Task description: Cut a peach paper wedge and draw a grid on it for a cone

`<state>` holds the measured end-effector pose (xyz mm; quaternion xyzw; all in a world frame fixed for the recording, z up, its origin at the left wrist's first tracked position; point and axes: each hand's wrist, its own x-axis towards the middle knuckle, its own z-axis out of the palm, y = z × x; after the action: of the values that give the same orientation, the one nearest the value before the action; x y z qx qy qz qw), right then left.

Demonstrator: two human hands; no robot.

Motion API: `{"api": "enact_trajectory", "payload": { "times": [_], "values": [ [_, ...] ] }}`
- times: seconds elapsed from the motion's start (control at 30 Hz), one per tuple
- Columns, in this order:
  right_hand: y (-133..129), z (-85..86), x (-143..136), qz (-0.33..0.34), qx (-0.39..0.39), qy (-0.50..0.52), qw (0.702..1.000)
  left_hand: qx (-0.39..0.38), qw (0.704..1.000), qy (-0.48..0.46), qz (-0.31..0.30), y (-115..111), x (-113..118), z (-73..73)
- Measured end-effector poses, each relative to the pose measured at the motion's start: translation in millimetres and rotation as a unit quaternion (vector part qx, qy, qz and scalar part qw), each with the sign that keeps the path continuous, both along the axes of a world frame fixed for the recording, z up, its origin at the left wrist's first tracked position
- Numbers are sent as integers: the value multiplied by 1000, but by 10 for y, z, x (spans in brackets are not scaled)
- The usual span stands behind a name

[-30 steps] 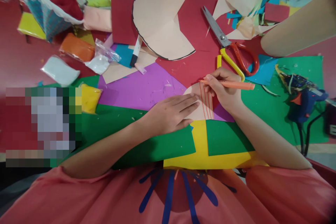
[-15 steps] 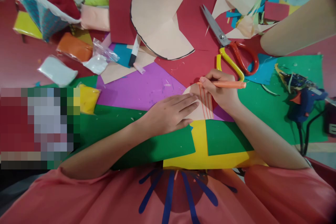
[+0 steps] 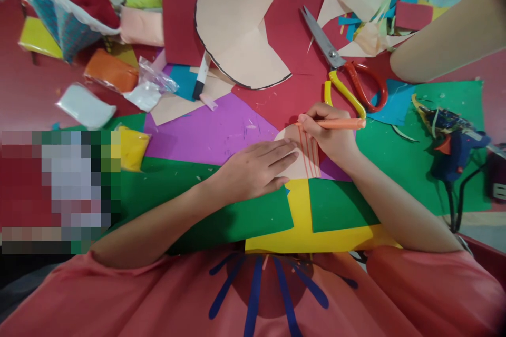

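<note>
The fingers of the right hand (image 3: 334,132) grasp an orange marker (image 3: 346,124), its tip at the upper edge of a small cream paper piece (image 3: 299,169) marked with orange lines (image 3: 309,160). The left hand (image 3: 255,166) holds nothing; its fingers lie extended on that piece's left part, flat against it. The paper piece rests between the two hands, over a purple sheet (image 3: 190,134), its lower edge beside a yellow sheet (image 3: 300,216). Scissors (image 3: 332,56) with one red and one yellow handle lie just beyond the right hand. Farther off, a large black-edged cream cutout (image 3: 237,31) covers part of a red sheet (image 3: 179,26). The containers gather mostly at the left: an orange-filled clear packet (image 3: 110,71), a white-filled packet (image 3: 86,108), a yellow-filled packet (image 3: 134,148) nearer the left forearm, and a pink-filled packet (image 3: 142,26) farther back. A crumpled clear bag (image 3: 158,75) lies against something white; whether that is inside, I cannot tell. Behind these, a blue-patterned cone (image 3: 75,34) with a white border shows red within. On the right, a blue glue gun (image 3: 454,155) lies on a green sheet (image 3: 427,189), near a dark container (image 3: 498,181) cut by the view's edge, contents hidden. Paper scraps (image 3: 371,5) heap beside a beige cylinder (image 3: 446,37).
</note>
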<state>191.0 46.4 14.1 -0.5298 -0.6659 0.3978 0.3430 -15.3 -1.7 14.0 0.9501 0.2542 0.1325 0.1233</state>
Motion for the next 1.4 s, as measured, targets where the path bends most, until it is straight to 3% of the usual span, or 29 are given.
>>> {"api": "enact_trajectory", "payload": {
  "times": [0.17,0.47,0.67,0.9,1.17,1.4],
  "values": [
    [8,13,5,22,-37,50,998,6,1000,2,-2,-1,-1,-8],
    [-57,20,37,-54,-3,154,987,14,999,12,33,27,-36,-29],
    [-46,-6,70,-1,21,135,991,8,997,22,69,33,-51,-17],
    [-47,-4,65,-26,-17,111,993,-20,996,8,84,28,-66,-44],
    [-27,19,43,-6,0,63,998,36,996,9,82,44,-48,-22],
    [-7,14,46,4,11,37,999,-7,996,10,88,41,-57,-37]
  ]
}}
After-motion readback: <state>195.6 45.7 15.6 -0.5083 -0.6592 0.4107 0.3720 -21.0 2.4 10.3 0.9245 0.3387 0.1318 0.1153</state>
